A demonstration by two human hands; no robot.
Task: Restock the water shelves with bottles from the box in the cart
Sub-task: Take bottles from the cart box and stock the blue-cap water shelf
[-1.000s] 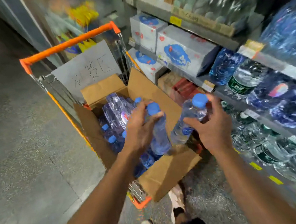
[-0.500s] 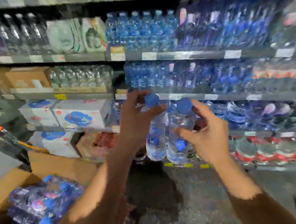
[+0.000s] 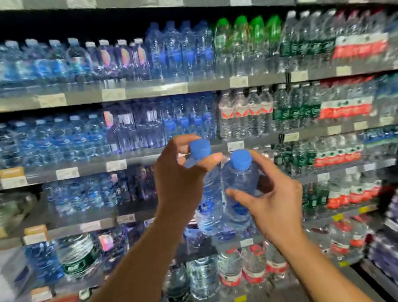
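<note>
While L hand (image 3: 180,179) pinches one blue-capped bottle's (image 3: 210,200) neck, R hand (image 3: 276,206) grips another bottle (image 3: 240,183) beside it, w/ shelves (image 3: 142,159) far behind.

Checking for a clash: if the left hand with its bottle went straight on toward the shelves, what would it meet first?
Probably the blue-labelled bottles standing at the front of the shelf behind the left hand; depth is unclear.

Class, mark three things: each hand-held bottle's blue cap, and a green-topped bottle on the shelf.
Left hand's bottle cap (image 3: 200,148), head view, side of cap.
Right hand's bottle cap (image 3: 241,159), head view, cap top.
Green-topped bottle (image 3: 242,31), head view, green upper part.
</note>
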